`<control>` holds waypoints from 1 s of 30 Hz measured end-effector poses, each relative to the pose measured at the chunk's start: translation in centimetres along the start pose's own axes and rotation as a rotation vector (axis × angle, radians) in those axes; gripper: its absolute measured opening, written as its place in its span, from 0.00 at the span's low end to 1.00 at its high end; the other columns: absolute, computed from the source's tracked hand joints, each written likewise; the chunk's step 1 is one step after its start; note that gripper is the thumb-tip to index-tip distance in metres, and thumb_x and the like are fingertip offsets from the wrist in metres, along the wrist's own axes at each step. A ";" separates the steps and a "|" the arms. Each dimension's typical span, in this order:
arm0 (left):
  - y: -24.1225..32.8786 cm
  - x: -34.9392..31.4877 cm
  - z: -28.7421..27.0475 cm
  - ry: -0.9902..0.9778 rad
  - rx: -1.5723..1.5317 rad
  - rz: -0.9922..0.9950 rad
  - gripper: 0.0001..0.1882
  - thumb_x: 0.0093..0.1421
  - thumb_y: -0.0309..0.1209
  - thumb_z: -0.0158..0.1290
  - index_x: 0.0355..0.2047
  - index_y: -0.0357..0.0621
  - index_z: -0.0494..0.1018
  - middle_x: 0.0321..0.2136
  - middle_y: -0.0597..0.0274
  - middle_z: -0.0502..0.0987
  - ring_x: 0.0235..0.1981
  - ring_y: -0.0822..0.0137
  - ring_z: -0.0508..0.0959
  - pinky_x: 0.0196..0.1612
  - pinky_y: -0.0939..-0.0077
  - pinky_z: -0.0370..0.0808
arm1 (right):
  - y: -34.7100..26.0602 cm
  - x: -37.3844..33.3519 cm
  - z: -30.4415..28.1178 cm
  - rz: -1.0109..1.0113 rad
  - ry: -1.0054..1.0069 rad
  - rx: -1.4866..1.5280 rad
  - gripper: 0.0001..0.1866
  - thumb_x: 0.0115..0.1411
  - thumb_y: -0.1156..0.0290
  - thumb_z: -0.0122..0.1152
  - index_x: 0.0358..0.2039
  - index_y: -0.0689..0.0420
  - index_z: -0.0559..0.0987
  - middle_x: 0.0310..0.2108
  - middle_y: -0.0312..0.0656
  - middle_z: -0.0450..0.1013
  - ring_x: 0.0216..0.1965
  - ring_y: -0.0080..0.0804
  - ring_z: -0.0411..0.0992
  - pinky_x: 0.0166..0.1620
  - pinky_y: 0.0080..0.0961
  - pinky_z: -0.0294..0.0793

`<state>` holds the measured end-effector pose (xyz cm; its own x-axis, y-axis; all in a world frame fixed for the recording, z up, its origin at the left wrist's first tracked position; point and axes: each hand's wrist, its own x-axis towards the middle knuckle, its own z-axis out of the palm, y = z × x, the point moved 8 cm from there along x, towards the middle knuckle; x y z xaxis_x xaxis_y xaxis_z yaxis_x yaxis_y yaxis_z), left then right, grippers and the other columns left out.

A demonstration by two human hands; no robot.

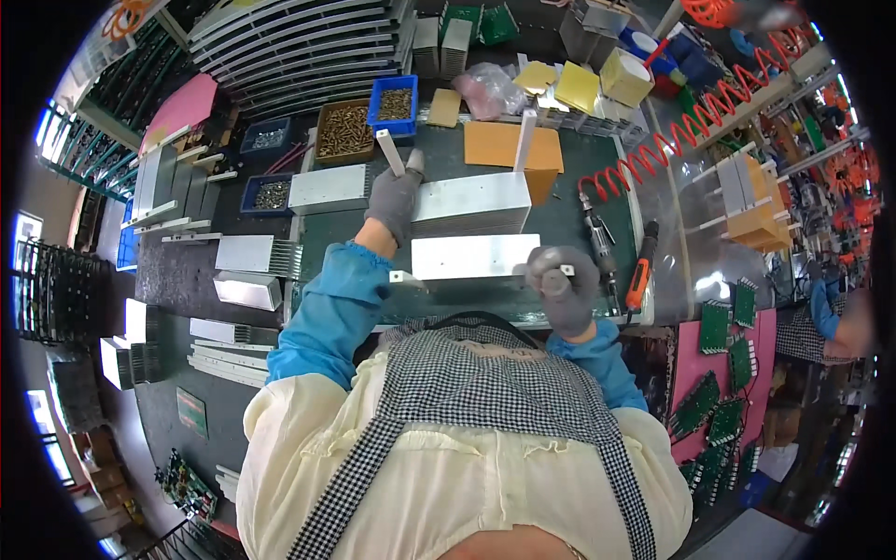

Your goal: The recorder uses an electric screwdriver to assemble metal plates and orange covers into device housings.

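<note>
A finned silver heat sink (471, 198) stands on the green work mat in front of me, a white square post (525, 140) rising at its far right end. My left hand (394, 198), in a grey glove, is closed around a second white post (388, 149) at its left end, thumb upward. Nearer to me lies another silver heat sink (476, 257), with a post end (403, 277) at its left. At its right end my gloved right hand (564, 285) is closed on a white post, whose square holed end (567, 271) shows; the rest is hidden.
Screw bins (393, 105) and a wooden box of brass-coloured fasteners (343, 131) stand beyond my left hand. An air screwdriver (600, 243) on a red coiled hose (672, 135) and an orange-black screwdriver (642, 266) lie at right. Circuit boards (714, 327) rest on pink foam.
</note>
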<state>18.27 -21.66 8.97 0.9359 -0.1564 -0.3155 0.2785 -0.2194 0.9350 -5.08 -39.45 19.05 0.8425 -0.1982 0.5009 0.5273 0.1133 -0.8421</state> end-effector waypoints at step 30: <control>-2.2 -0.6 2.2 0.052 0.172 -0.022 0.24 0.65 0.49 0.50 0.34 0.36 0.76 0.26 0.61 0.77 0.30 0.68 0.73 0.38 0.71 0.69 | 2.3 3.0 -3.2 -0.187 -0.112 0.037 0.11 0.63 0.70 0.57 0.43 0.61 0.72 0.23 0.42 0.72 0.17 0.25 0.68 0.21 0.22 0.68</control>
<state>16.62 -23.17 6.72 0.9413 -0.1008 -0.3223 0.2618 -0.3848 0.8851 -1.70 -42.89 18.01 0.7356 -0.1098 0.6685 0.6774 0.1206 -0.7256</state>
